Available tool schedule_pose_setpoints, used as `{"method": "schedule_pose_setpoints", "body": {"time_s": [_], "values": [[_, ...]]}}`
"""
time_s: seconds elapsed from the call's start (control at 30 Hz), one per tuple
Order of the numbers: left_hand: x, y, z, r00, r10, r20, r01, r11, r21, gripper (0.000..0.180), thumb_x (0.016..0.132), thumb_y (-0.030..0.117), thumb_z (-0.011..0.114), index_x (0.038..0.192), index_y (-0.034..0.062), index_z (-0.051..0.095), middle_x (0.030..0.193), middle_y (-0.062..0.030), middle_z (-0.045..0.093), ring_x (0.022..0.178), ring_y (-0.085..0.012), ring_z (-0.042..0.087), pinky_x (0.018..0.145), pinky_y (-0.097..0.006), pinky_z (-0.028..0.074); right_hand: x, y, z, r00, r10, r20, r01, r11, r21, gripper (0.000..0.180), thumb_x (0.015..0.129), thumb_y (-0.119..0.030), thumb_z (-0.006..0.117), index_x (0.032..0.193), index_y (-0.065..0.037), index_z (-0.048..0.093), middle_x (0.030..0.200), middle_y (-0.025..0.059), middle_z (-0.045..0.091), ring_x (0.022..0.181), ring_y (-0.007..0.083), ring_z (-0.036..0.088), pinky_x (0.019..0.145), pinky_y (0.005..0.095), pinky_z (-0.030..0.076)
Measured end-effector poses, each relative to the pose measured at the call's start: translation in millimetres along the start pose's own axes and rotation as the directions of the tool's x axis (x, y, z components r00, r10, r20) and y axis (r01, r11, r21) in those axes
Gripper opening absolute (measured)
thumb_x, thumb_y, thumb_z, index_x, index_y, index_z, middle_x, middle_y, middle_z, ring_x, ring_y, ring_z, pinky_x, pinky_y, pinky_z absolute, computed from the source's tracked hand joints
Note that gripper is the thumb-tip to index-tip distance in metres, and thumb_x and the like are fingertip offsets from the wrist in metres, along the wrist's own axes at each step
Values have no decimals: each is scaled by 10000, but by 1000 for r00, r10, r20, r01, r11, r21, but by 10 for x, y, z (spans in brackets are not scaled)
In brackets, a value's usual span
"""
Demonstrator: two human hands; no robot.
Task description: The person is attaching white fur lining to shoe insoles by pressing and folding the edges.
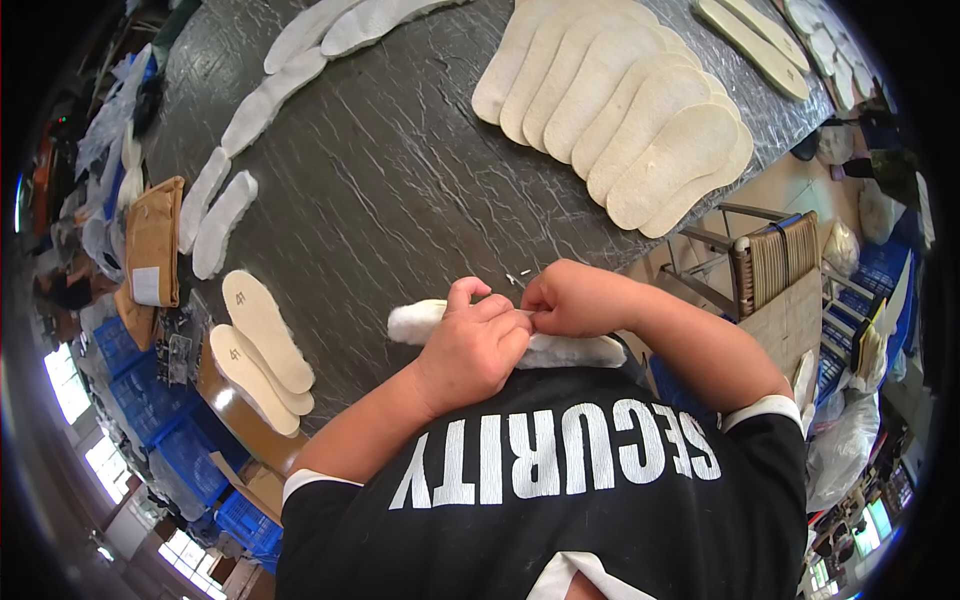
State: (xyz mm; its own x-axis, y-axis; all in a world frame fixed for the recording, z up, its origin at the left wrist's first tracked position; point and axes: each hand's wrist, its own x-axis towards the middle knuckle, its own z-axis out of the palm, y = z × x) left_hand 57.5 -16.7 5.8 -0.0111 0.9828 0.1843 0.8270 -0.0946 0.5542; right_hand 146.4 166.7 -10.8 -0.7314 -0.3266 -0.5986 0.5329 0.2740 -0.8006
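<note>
A white fluffy insole (577,350) lies crosswise at the table's near edge, close against my body. My left hand (472,345) is closed over its middle, with the index finger bent up. Fingertips of my right hand (578,300) are pinched together against the insole's upper edge, meeting the left fingertips. What exactly lies between those fingertips is hidden by the hands. The insole's fluffy left end sticks out past my left hand, and its right end shows below my right wrist. Small white scraps (518,275) lie on the table just beyond the hands.
Overlapping cream insoles (680,150) fan out at the far right of the dark table (390,170). White fluffy insoles (270,100) form a curved row at the far left. Two marked insoles (265,330) lie near left. A wooden chair (770,265) stands right; blue crates (185,450) stand left.
</note>
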Motion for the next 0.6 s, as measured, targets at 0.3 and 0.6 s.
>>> {"method": "schedule_pose_setpoints", "body": {"time_s": [0.3, 0.6], "values": [[-111, -48, -24, 991, -54, 123, 79, 976, -203, 211, 663, -39, 677, 740, 72, 516, 779, -23, 635, 703, -223, 591, 800, -410, 417, 87, 139, 186, 992, -81, -96, 86, 995, 49, 190, 823, -141, 602, 926, -9, 693, 783, 187, 670, 718, 251, 649, 662, 366, 487], [-42, 13, -108, 942, -332, 39, 334, 937, -101, 167, 715, -1, 672, 727, 67, 520, 733, -51, 632, 680, -243, 585, 809, -394, 409, -90, 131, 151, 983, -175, -57, 184, 942, 280, 284, 881, -218, 649, 1049, 6, 601, 872, 159, 646, 817, 247, 623, 724, 354, 477]]}}
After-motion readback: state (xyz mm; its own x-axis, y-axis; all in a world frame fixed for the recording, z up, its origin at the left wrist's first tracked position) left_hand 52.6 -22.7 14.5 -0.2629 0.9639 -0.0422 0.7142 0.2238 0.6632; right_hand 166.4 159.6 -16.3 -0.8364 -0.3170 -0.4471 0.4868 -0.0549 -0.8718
